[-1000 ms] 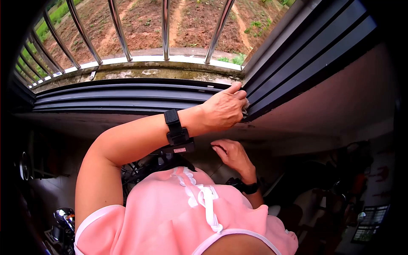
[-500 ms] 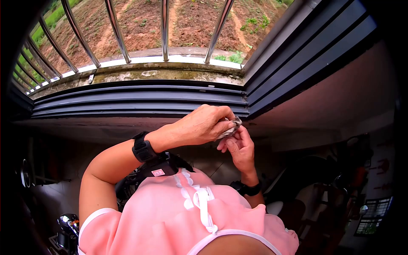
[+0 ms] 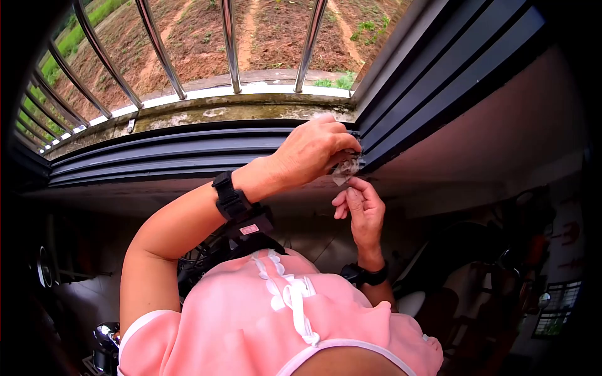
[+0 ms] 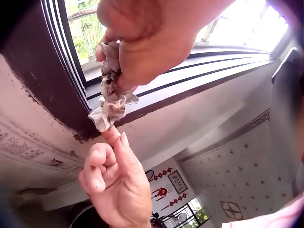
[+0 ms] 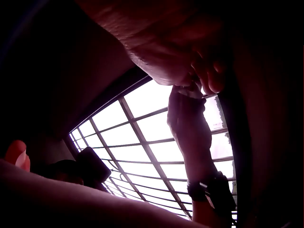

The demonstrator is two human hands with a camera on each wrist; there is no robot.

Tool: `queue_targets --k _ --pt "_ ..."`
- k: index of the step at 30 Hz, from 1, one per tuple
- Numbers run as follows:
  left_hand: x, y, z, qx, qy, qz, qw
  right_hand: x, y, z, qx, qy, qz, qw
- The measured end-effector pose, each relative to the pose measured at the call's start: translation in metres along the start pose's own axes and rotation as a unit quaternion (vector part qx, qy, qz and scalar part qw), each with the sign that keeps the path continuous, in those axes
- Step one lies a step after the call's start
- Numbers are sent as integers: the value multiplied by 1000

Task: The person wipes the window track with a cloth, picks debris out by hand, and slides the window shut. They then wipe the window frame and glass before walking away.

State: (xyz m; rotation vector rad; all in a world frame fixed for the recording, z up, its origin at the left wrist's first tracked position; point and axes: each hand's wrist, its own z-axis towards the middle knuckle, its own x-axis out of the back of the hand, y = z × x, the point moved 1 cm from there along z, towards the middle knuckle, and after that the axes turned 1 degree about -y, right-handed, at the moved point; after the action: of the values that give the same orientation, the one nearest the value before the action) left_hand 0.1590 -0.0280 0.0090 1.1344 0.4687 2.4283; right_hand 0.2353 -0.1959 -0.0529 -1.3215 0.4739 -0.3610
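Observation:
My left hand (image 3: 310,153) is over the right end of the dark window track (image 3: 207,149), close to the frame corner. Its thumb and fingers pinch a crumpled, dirty greyish-white cloth (image 4: 113,97), whose loose end hangs down. Just below is my right hand (image 3: 365,213), palm up. In the left wrist view its index fingertip (image 4: 111,135) meets the cloth's lower edge; the thumb is beside that finger and the others are loosely bent. The right wrist view is dark, with the left hand (image 5: 187,118) a silhouette against the window.
Metal bars (image 3: 230,47) stand outside along a stained sill (image 3: 213,113). A ridged dark side frame (image 3: 439,81) rises at the right, beside a pale wall (image 3: 464,150). Part of a motorcycle (image 3: 105,344) shows low on the left.
My left hand drew back from the corner with the cloth, met the right hand, and has now moved up over the track again. The right hand has risen and turned palm up below the cloth.

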Motion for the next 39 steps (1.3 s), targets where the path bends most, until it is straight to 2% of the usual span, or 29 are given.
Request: queue_targets --k 2,3,5,8,13,16,22,24,26,28,30,32,35,36,39 --pt "-21 -15 10 -26 17 48 998 5 1 -3 0 6 -55 998" --pt "-34 -22 10 -31 26 28 999 8 1 -5 1 9 -82 997" --pt "-45 -25 9 -31 -18 101 994 10 3 -8 13 17 -134 991" --pt "-33 -14 11 -34 -104 211 971 8 6 -9 18 6 -184 983" --pt "10 -5 -10 -33 -171 309 935 3 11 -1 24 -36 -210 977" --pt "46 -6 -41 -12 -165 304 938 -4 14 6 25 -71 -227 971" --pt "118 -4 -100 80 -191 338 918 -31 14 18 52 -119 -250 960" --pt "148 -12 -127 108 -145 337 924 -37 13 21 55 -126 -252 958" --pt "186 -8 -147 170 -61 353 918 -42 14 21 65 -129 -248 958" --pt "224 -4 -168 206 15 404 891 -44 18 23 74 -126 -252 957" --pt "249 -2 -187 243 28 436 866 -49 19 26 67 -132 -255 955" --pt "252 -6 -206 314 20 456 832 -57 22 27 69 -142 -251 955" --pt "225 -19 -226 399 14 405 823 -69 21 29 74 -156 -244 954" --pt "215 -21 -225 396 33 416 818 -73 20 29 75 -159 -241 954" --pt "184 -18 -198 359 29 394 845 -78 23 28 74 -167 -237 954"
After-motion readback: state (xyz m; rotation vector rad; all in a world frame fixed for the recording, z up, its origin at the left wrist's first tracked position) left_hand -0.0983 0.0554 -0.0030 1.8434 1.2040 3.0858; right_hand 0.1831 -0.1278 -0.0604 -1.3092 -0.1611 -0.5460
